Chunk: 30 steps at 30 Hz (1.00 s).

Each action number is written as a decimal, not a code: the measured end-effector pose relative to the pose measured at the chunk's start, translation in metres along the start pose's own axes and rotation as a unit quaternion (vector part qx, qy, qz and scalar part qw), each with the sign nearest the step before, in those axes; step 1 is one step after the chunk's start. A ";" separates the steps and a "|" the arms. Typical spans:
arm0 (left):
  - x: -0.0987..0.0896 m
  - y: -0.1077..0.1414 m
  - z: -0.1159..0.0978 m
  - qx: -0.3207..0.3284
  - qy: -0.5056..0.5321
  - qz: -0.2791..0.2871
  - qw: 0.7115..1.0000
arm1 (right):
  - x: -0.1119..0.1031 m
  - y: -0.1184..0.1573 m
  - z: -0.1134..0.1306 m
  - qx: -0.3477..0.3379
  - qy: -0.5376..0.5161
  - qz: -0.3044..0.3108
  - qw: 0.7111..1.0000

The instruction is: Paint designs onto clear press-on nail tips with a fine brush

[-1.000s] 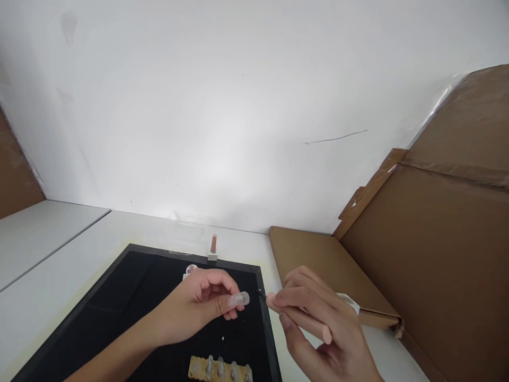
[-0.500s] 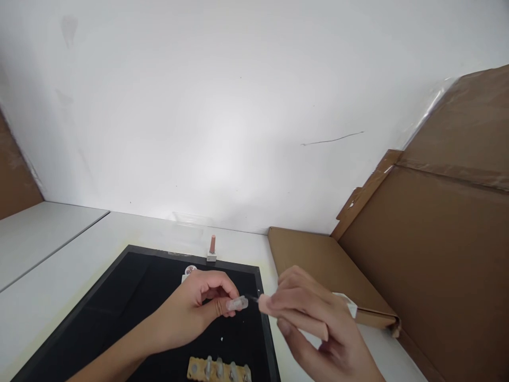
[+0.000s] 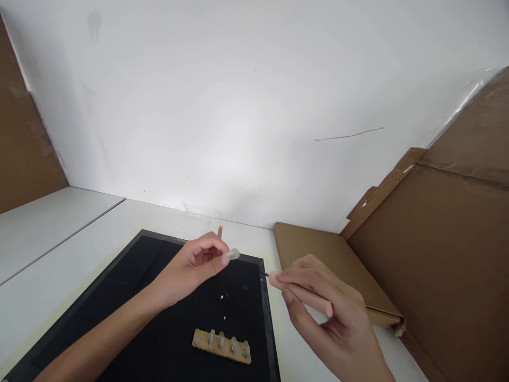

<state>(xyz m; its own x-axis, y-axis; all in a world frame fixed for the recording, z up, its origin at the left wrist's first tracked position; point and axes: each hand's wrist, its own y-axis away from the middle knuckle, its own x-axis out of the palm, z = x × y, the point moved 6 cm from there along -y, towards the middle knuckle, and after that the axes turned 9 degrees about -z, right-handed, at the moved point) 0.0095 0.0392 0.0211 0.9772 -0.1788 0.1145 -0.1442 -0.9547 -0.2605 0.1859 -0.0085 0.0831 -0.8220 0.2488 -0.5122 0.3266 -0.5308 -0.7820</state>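
My left hand [image 3: 202, 260] is closed, pinching a whitish, see-through false nail [image 3: 233, 254] between thumb and forefinger, its free end pointing right. In my right hand [image 3: 330, 307] is a nail polish brush, gripped by its long pale pink cap [image 3: 306, 298]. The thin dark brush tip [image 3: 263, 273] points left, below and to the right of the false nail, apart from it. Nearer to me on the black mat [image 3: 159, 297], a tan strip [image 3: 222, 352] holds several upright whitish nail pieces. Behind my left hand, only the pinkish top of another cap [image 3: 220, 231] shows.
A flat cardboard box [image 3: 314, 244] lies behind my right hand. A tall cardboard panel [image 3: 453, 254] stands at right, another brown panel [image 3: 27, 122] at left. A white wall [image 3: 238, 106] closes off the back. Small white crumbs [image 3: 221, 297] dot the mat.
My left hand has risen with the false nail, and the brush tip has gone from beside it to farther away. The view has shifted, and the whole tan strip now shows.
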 end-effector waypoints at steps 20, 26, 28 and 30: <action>-0.021 0.113 0.134 -0.080 -0.263 -0.179 0.945 | -0.038 0.021 0.016 -0.013 -0.050 -0.049 0.997; -0.013 0.118 0.157 -0.073 -0.346 -0.196 0.915 | -0.040 0.024 0.015 -0.013 -0.064 -0.049 0.997; -0.011 0.118 0.159 -0.072 -0.365 -0.191 0.908 | -0.039 0.025 0.014 -0.009 -0.069 -0.045 0.997; -0.010 0.118 0.160 -0.069 -0.381 -0.186 0.903 | -0.039 0.025 0.013 -0.007 -0.072 -0.044 0.996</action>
<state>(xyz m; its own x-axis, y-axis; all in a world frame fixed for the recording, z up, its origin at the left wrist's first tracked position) 0.0080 -0.0334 -0.1642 0.7783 0.3248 -0.5373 0.2488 -0.9453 -0.2110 0.2196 -0.0422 0.0878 -0.9058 0.1742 -0.3863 0.2566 -0.5002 -0.8270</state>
